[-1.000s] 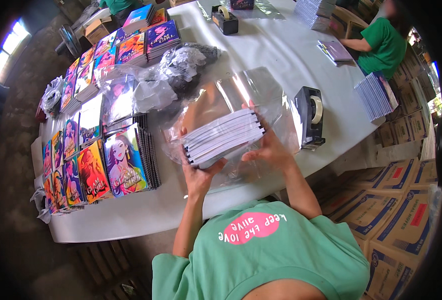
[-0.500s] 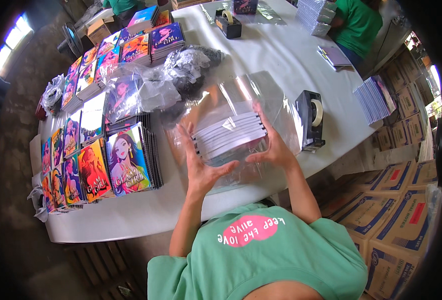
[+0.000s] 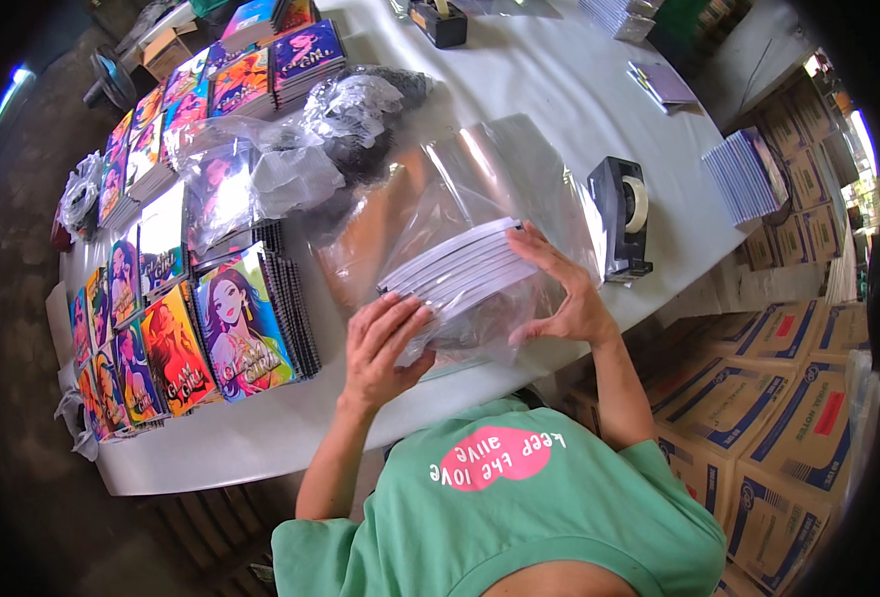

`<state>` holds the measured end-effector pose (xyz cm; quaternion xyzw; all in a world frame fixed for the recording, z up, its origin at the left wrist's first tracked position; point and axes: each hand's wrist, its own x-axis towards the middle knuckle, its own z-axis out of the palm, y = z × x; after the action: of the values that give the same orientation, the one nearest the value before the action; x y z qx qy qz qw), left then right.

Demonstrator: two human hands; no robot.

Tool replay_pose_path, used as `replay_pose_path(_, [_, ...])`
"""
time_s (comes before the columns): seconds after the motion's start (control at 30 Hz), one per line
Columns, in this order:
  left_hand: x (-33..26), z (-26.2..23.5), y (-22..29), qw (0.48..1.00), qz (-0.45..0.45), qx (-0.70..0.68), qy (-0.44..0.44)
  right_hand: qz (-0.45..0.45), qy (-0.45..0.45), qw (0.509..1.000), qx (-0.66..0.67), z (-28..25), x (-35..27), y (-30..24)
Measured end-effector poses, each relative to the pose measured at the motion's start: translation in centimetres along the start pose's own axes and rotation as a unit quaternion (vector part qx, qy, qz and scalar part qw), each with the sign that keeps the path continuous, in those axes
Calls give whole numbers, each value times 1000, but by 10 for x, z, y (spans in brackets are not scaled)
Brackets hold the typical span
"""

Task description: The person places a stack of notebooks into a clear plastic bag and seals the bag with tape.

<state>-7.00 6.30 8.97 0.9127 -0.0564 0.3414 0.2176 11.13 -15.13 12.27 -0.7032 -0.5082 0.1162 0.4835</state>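
Observation:
A stack of notebooks (image 3: 465,269) with white page edges sits inside a clear plastic bag (image 3: 440,204) in front of me. My left hand (image 3: 388,343) grips the near left end through the film, fingers on top and curled. At the right end my right hand (image 3: 567,289) holds the stack, its fingers on the far corner and the thumb lower on the near side. Loose film spreads beyond the stack on the table. The notebooks' covers are hard to make out through the plastic.
To the left stand several piles of colourful spiral notebooks (image 3: 251,328). Crumpled plastic (image 3: 355,109) lies beyond them. A black tape dispenser (image 3: 619,219) stands right of my hands, another (image 3: 438,22) at the far side. More notebooks (image 3: 743,179) sit near the right edge, above cardboard boxes (image 3: 728,408).
Both hands have closed in on the bagged stack. My left hand moved down onto its near left end, and the stack now tilts, with its right end farther away. The view has shifted slightly.

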Motion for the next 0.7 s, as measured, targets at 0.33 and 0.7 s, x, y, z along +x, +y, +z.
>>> replay_pose_path(0.33, [56,-21,-4,961,-8,-39,-273,-7,-117,972,-202,-3,14,-12])
replay_pose_path(0.7, [89,-35,6,929,12,6,-371,24,-58,997,-45,-41,2,-11])
